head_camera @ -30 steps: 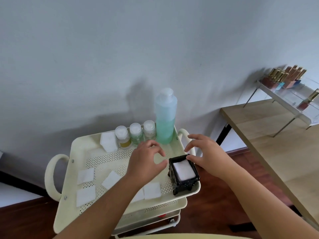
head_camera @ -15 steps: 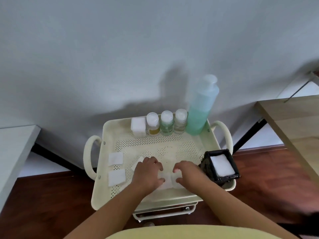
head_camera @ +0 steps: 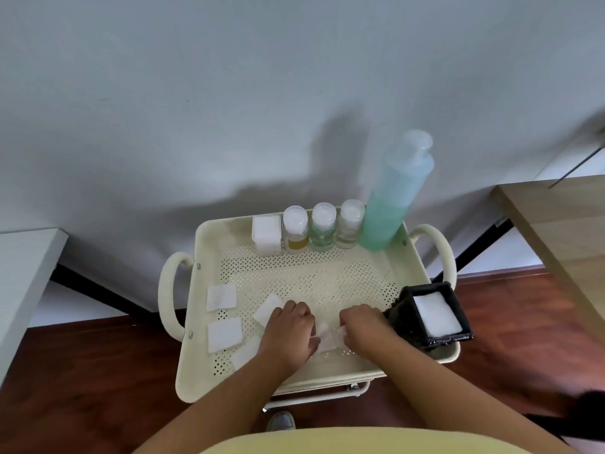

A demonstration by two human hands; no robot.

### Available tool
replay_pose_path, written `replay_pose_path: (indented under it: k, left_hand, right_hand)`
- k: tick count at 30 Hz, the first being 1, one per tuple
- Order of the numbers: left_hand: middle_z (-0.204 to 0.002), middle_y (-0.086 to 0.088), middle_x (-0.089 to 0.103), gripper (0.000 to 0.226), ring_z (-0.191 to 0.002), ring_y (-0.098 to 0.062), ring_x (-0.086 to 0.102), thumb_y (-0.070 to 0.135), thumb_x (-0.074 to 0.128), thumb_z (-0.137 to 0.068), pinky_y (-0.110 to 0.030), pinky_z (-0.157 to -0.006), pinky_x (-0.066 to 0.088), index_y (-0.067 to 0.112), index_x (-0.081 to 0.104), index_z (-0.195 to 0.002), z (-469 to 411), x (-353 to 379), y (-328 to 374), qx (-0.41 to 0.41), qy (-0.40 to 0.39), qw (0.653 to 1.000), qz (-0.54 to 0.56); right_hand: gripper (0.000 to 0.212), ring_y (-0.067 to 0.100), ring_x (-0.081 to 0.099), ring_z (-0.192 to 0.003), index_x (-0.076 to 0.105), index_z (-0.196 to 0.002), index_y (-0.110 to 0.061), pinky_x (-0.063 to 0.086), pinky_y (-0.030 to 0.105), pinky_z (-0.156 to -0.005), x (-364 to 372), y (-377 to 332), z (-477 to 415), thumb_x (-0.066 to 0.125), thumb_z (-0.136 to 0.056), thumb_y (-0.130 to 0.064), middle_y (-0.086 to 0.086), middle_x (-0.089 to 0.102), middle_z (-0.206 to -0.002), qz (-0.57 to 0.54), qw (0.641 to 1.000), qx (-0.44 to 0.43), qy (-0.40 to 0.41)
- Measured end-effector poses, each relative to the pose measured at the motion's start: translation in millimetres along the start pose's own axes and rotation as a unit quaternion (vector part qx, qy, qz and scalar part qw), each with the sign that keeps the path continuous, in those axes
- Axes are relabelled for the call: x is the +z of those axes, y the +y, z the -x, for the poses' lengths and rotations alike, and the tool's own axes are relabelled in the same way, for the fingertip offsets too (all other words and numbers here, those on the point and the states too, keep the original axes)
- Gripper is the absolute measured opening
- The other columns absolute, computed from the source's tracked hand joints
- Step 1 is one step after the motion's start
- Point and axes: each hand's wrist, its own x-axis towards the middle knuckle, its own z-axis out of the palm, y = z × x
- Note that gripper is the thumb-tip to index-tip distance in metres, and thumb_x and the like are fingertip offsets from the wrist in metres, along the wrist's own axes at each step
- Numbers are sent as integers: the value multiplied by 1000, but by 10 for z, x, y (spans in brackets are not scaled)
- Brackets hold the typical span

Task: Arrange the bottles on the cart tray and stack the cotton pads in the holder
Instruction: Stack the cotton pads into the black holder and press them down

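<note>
While the left hand (head_camera: 288, 332) grips a pad (head_camera: 322, 329) on the tray (head_camera: 311, 267), the right hand (head_camera: 363, 329) pinches a second pad (head_camera: 341, 334).

Matt perforated cream tray (head_camera: 327, 263); translucent plastic bottle (head_camera: 391, 204); fluffy pads (head_camera: 225, 334).

Left hand (head_camera: 289, 332); right hand (head_camera: 363, 329) (on pads (head_camera: 327, 344))

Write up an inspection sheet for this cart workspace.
Surface: cream perforated cart tray.
Job's things: tall blue-green bottle and three small bottles upright in a row along the back rim; white pad stack beside them; black holder front right, pads inside; loose cotton pads front left.
Clutter: nothing seen.
Hands: left hand and right hand on pads at the tray front; grip hidden.
Cables: nothing seen.
Surroundings: grey wall, wooden table right, dark wood floor.
</note>
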Motion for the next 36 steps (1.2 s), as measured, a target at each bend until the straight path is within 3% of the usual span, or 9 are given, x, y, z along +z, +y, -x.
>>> replay_pose_path:
  k: [9, 12, 15, 18, 21, 24, 28, 32, 36]
  left_hand:
    - [-79, 11, 62, 17, -71, -5, 58, 22, 72, -78, -20, -61, 45, 27, 57, -83, -47, -511, -155, -151, 72, 942, 292]
    - [-77, 10, 63, 23, -71, -7, 57, 15, 71, -75, -17, -61, 44, 31, 58, -84, -105, -701, -65, -144, 99, 928, 328]
    - [-77, 10, 67, 22, -68, 0, 56, 6, 72, -73, -6, -60, 41, 28, 66, -77, -187, -865, 109, -116, 114, 905, 392]
    - [-67, 15, 65, 20, -56, 7, 51, 4, 75, -72, -4, -56, 37, 24, 71, -72, -270, -1003, 319, -69, 95, 884, 453]
    - [-57, 25, 60, 14, -54, 7, 48, 13, 76, -75, -4, -55, 35, 26, 74, -80, -339, -1063, 516, -31, 74, 877, 473]
    - [-66, 28, 62, 14, -61, 7, 52, 20, 71, -81, -4, -61, 39, 34, 71, -82, -381, -1071, 689, -11, 80, 871, 484]
    - [-84, 3, 70, 16, -57, -8, 61, 17, 62, -88, -19, -51, 48, 30, 70, -87, -398, -1034, 855, -35, 59, 849, 524]
    - [-80, 1, 70, 17, -63, -7, 59, 16, 62, -87, -17, -58, 45, 30, 72, -90, -410, -969, 894, -33, 55, 863, 500]
    - [-83, 3, 71, 8, -73, -8, 60, 18, 67, -83, -20, -71, 46, 26, 69, -87, -441, -917, 905, -47, 48, 861, 504]
  right_hand:
    - [17, 23, 58, -94, 62, -98, -16, 40, 27, -69, -443, -24, 294, 61, -81, -21, 4, 63, -105, -135, 985, -60, 90]
    - [6, 13, 57, -76, 63, -78, -22, 40, 23, -61, -726, 60, 483, 68, -75, -25, -6, 61, -78, -209, 965, -73, 140]
    - [32, 1, 39, -48, 50, -52, -26, 33, 13, -47, -965, 271, 689, 75, -72, -23, -10, 44, -52, -308, 929, -73, 192]
    - [28, 1, 40, -41, 58, -55, -24, 33, 11, -45, -1087, 587, 876, 73, -78, -20, -10, 48, -44, -403, 887, -40, 221]
    - [13, -4, 54, -49, 69, -69, -26, 40, 8, -50, -1100, 895, 1005, 70, -81, -20, -12, 67, -58, -445, 864, -4, 237]
    - [9, 13, 63, -63, 69, -72, -24, 46, 28, -64, -1028, 1112, 1070, 71, -80, -20, -1, 74, -71, -470, 845, 33, 251]
    - [10, 15, 64, -75, 68, -72, -26, 46, 27, -68, -885, 1264, 1067, 69, -82, -27, -8, 73, -81, -452, 857, 61, 239]
    - [16, 10, 49, -115, 65, -70, -26, 33, 32, -95, -773, 1356, 1021, 65, -85, -29, -15, 52, -132, -424, 883, 61, 191]
    - [16, 17, 30, -139, 67, -78, -21, 25, 43, -113, -728, 1383, 972, 61, -88, -31, -10, 31, -152, -405, 898, 58, 163]
